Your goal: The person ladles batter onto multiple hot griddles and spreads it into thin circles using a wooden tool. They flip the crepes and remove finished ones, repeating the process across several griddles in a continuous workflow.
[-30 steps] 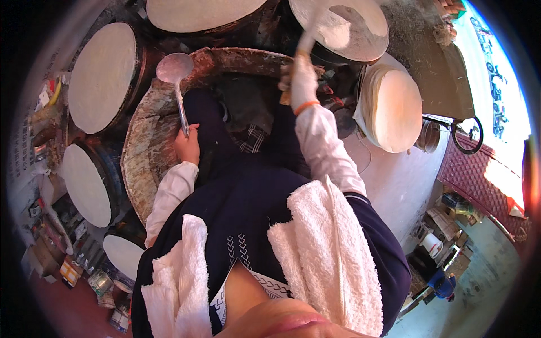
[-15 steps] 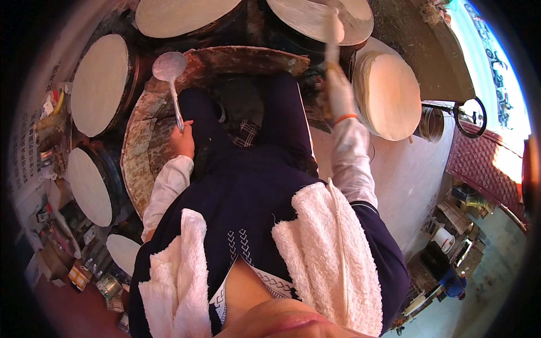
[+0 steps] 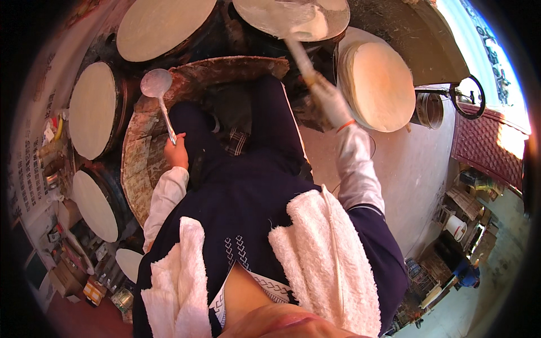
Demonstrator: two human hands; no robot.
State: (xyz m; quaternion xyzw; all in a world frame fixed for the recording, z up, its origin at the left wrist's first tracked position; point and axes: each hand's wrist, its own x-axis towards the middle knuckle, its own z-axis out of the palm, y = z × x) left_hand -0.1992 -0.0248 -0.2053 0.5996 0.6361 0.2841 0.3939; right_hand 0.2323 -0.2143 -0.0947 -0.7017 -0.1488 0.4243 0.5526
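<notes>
- Since the earlier frame, the right hand (image 3: 331, 104) has swung its pale tool (image 3: 300, 58) from nearly upright to leaning left, while the left hand (image 3: 176, 152) keeps its ladle (image 3: 156, 83) raised; the whole view has shifted too.
- Largest is the worn curved surround (image 3: 138, 149), bending around the legs; a careless turn of the left forearm could knock the ladle against it.
- Beyond it, the far round griddle (image 3: 340, 12) bears an uneven pale mixture (image 3: 315, 27), with a darker, thinly covered area beside it. Too hard a sweep could push mixture over the edge or leave gaps.
- The stack of flat rounds (image 3: 380, 87) sits just beside the right hand; a wide backswing could nudge or tear them.
- The ladle, bowl up and pale-coated, could drip if the left hand tips; its fingers are closed around the handle.
- The tool's far end lies by the griddle's near edge in view; blur leaves contact uncertain. Catching that edge could jolt it.
- The right hand appears closed on the tool's handle, though blur hides the separate fingers; a loose grip could let it twist.
</notes>
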